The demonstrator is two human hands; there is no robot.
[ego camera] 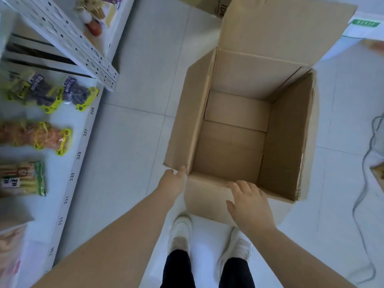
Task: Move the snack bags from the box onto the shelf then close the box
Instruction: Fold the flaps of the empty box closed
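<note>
An open cardboard box (291,129) stands on the floor ahead of me, with nothing inside it. Its far flap stands upright and its left flap leans outward. My left hand (172,183) touches the box's near left corner at the foot of the left flap. My right hand (249,202) lies with spread fingers on the near flap, which hangs down outside the box. Snack bags lie on the white shelf (68,175) at the left: dark ones with yellow edges (52,94), an orange one (39,134) and a green-edged one (22,177).
A perforated grey shelf upright (72,40) rises at the upper left, with more goods (95,15) on a shelf beyond it. A grey cable (365,163) trails over the floor at the right. Another carton (209,5) sits behind the box. My white shoes (180,231) stand just before it.
</note>
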